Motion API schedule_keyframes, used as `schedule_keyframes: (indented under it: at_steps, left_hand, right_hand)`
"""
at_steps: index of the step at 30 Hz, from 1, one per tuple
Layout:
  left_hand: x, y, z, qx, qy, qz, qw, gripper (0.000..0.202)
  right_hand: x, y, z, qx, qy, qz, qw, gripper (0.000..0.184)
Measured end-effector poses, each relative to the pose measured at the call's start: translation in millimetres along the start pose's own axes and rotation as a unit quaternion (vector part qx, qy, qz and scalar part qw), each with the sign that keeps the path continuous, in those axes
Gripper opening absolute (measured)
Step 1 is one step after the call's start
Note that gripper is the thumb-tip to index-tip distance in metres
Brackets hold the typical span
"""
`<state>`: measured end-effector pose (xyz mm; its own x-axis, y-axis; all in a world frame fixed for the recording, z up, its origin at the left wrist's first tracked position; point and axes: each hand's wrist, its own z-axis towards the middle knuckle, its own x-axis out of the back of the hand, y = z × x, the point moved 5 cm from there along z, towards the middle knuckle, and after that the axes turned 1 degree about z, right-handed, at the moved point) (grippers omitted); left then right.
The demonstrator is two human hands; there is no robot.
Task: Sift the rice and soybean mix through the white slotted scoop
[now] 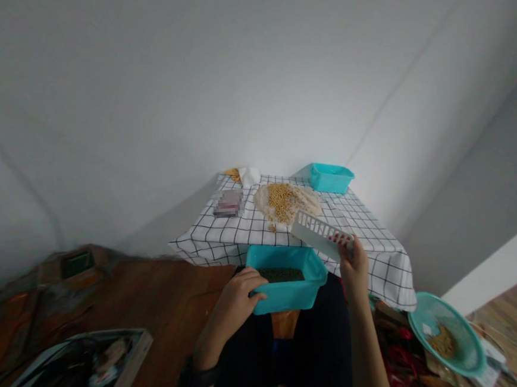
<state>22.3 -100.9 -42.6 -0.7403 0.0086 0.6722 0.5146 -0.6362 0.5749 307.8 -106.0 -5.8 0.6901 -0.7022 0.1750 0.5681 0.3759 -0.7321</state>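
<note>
My left hand (243, 291) grips the left rim of a turquoise plastic box (288, 295) that rests at my lap, by the table's front edge. Small dark green grains (283, 274), perhaps mung beans, cover the bottom of the box. Above and right of it, my right hand (354, 260) is closed on one end of a white slotted plastic basket (318, 235), held tilted over the front of the table. Just beyond the basket lies a heap of yellow soybeans (281, 202) on a pale cloth bag (263, 199).
A second turquoise box (331, 179) stands at the back right of the checked tablecloth (369, 232). A blurred flat packet (229, 203) and a white cloth (250, 176) lie at the left. On the floor to the right sits a turquoise colander (466, 362) with yellowish contents.
</note>
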Motion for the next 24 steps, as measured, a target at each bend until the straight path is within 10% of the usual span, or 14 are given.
schedule_keyframes:
  at_steps: [24]
  left_hand:
    - [5.4,3,-1,0.005,-0.012,0.004,1.000,0.018]
  right_hand:
    - [9,-14,-9,-0.008,-0.047,0.049,0.998,0.018]
